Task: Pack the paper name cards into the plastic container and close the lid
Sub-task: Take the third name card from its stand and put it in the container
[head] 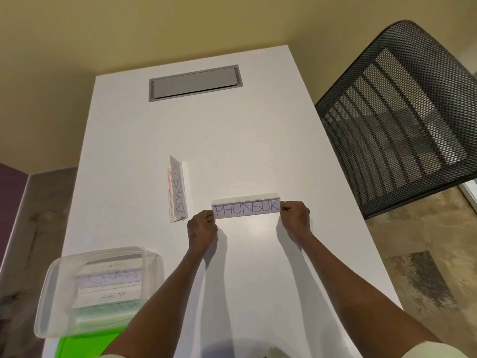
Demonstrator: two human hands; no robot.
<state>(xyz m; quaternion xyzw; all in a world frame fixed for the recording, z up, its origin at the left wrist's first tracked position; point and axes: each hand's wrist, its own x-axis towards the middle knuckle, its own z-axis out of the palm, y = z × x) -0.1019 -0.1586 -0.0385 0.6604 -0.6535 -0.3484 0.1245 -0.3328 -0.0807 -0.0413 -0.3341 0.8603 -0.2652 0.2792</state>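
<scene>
A paper name card reading PHUNSUK (246,208) stands on the white table (232,140). My left hand (202,228) pinches its left end and my right hand (295,218) pinches its right end. A second card reading KOSAKSI (177,188) lies to the left, turned lengthwise away from me. The translucent plastic container (99,290) sits at the table's near left corner, open, with several name cards stacked inside. A green lid (85,346) lies under or just in front of it.
A grey cable hatch (195,82) is set into the far end of the table. A black mesh chair back (402,117) stands close to the table's right edge. The floor shows on both sides.
</scene>
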